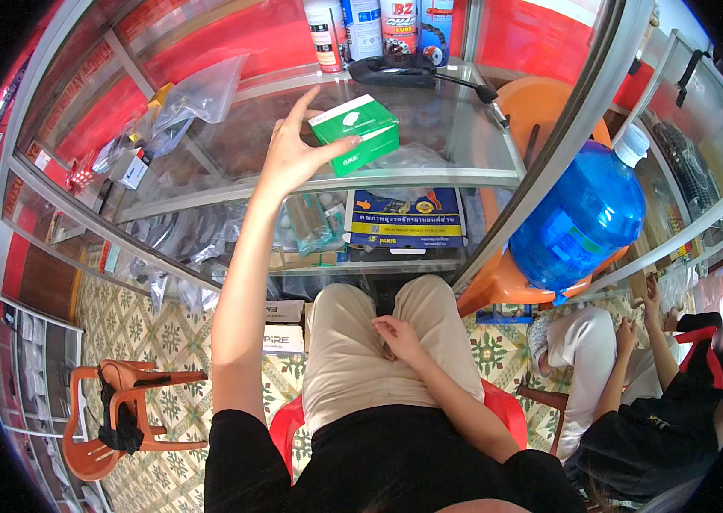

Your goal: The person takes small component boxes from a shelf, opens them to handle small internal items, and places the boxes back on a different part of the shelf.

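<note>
My left hand point(294, 149) reaches over the glass shelf point(258, 138) and holds a green-and-white ball bearing box point(361, 133) by its left end. The thumb lies along the box's near side and the index finger points up and away. Clear plastic wrap point(409, 156) lies on the shelf beside the box. A black motorcycle mirror point(393, 70) with a metal stem lies just beyond. In my lap rests my right hand point(401, 338), its fingers loosely bent and nothing seen in them.
Spray cans point(398, 29) stand behind the mirror. Small packets and a plastic bag point(204, 90) lie at left. The metal cabinet frame point(547, 147) slants down on the right, next to a blue water jug point(579, 215). Another person point(643, 423) sits at right. An orange chair point(124, 417) is at left.
</note>
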The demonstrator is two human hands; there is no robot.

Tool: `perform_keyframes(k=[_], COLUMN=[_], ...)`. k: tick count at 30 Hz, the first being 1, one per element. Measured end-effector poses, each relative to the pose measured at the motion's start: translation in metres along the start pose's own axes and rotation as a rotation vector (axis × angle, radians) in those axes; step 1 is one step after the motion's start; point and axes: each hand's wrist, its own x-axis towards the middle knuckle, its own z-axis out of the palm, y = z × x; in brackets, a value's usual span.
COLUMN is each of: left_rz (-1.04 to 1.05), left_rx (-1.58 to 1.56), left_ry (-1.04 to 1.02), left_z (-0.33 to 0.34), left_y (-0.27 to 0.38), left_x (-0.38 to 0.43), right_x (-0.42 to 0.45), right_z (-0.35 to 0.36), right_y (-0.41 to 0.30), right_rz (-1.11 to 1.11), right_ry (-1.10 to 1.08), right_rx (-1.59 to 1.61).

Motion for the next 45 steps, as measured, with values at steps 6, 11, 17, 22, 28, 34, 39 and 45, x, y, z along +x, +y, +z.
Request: perform_keyframes(k=[6, 11, 17, 22, 28, 34, 39, 45], left_rz=[-0.074, 0.011, 0.067, 0.084, -0.078, -0.089, 0.176, 0.194], left_rx=[-0.438, -0.413, -0.019, 0.109, 0.068, 0.054, 0.116, -0.122], left_ry=[-0.088, -0.042, 0.096, 0.171, 0.123, 0.171, 0.177, -0.040], left_z=[0.016, 0.037, 0.047, 0.047, 0.045, 0.049, 0.048, 0.052], left_y=[0.008, -0.001, 0.030, 0.032, 0.040, 0.036, 0.035, 0.031], left_x=[0.005, 0.013, 0.023, 0.015, 0.018, 0.021, 0.026, 0.029], right_x=[0.001, 0.037, 0.123, 0.129, 0.128, 0.128, 0.126, 0.124], right_z=[-0.029, -0.098, -0.177, -0.178, -0.175, -0.171, -0.173, -0.173], right_y=[-0.124, -0.265, -0.328, -0.318, -0.319, -0.321, -0.320, -0.321], right_rz=[-0.705, -1.053, -0.899, -0.772, -0.789, -0.754, -0.759, -0.737], right_ry=[0.306, 0.577, 0.565, 0.300, 0.455, 0.348, 0.371, 0.339], right_rx=[-0.186, -0.367, -0.230, -0.176, -0.281, -0.204, -0.239, -0.278])
